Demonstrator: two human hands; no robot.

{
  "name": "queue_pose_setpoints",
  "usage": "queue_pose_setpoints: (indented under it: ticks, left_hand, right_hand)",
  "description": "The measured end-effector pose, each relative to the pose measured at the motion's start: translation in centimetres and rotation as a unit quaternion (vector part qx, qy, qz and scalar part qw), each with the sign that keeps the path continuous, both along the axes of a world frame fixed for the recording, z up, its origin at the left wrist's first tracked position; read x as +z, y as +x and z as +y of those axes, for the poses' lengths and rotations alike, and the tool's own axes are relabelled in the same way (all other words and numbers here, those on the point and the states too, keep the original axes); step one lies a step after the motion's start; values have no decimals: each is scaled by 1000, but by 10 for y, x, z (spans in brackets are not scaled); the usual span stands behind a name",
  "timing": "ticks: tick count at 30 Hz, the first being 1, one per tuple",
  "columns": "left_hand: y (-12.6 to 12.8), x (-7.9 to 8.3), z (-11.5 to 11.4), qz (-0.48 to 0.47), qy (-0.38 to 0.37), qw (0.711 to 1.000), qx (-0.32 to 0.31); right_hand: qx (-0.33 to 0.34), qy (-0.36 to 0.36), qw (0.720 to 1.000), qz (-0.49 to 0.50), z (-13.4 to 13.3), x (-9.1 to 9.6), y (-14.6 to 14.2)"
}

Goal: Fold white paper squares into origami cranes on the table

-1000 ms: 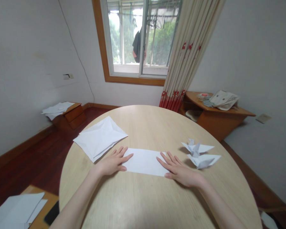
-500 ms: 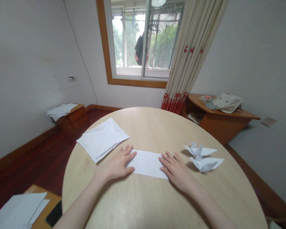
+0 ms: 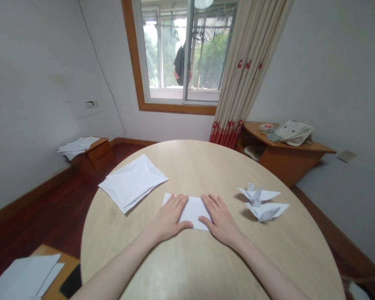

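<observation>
- I see my left hand pressed flat on the right-hand-facing half of a folded white paper rectangle, its fingers spread slightly apart.
- My right hand lies flat on the paper's other half, its fingers also slightly apart; neither hand pinches anything.
- That folded paper lies on a round pale wood table, between my hands and mostly under them.
- Up left of my left hand sits a creased white paper square.
- Right of my right hand, two white origami cranes sit just beside each other.
- Loose white paper sheets lie on a low wooden surface off the table's lower left.
</observation>
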State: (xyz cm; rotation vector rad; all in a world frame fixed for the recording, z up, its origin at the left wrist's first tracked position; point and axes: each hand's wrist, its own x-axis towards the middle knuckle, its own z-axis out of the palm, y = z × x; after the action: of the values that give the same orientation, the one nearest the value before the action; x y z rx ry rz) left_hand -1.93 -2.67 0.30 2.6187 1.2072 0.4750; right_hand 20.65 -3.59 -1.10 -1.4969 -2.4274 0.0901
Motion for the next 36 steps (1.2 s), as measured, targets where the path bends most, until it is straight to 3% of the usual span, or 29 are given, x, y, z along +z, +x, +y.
queue_pose_setpoints:
  ticks: [10, 16, 23, 36]
  left_hand:
    - [-1, -1, 0, 26, -17, 999, -7]
    - [-2, -1, 1, 29, -15, 999, -15]
    - [-2, -4, 0, 1, 68, 997, -20]
    - [-1, 9, -9, -58, 176, 983, -15]
  right_hand:
    - [-1, 5, 1000, 13, -1, 2, -2]
    - [17, 68, 996, 55, -1, 6, 0]
    - [98, 213, 967, 100, -4, 9, 1]
    - [135, 301, 939, 95, -18, 30, 1]
